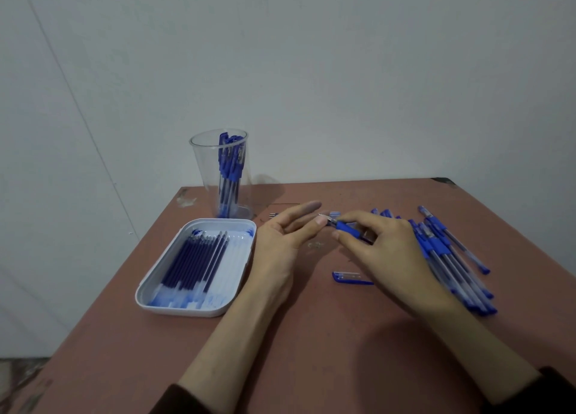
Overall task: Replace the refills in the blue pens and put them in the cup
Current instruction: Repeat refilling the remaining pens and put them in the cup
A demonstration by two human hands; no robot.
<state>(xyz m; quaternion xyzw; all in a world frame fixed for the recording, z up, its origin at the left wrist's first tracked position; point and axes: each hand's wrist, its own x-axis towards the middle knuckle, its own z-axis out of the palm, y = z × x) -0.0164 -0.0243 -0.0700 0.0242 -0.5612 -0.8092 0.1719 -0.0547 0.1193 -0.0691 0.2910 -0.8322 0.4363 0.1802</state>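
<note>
Worktop (311,351): reddish-brown, scuffed, chipped paint at its far-left corner. It is pushed up against a plain pale wall (343,70).

My right hand (383,245) is over the middle of the worktop. Its fingers (341,236) are curled round a blue pen (346,227), pinching it at the rubber grip, and the metal tip points toward the left edge.

My left hand (280,242) is beside it with fingers straight and loose, holding nothing. One fingertip is just beside the pen's tip; I cannot tell whether they touch.

A clear cup (202,176) stands upright near the far-left corner with several blue pens in it.

A white tray (149,292), ink-smeared, sits by the left edge with a row of refills (199,261) lying side by side in it.

A loose pile of pens (448,257) lies toward the right edge, partly under my right wrist.

One pen cap (349,277) lies on its own on the worktop, just on the near side of my right hand.
</note>
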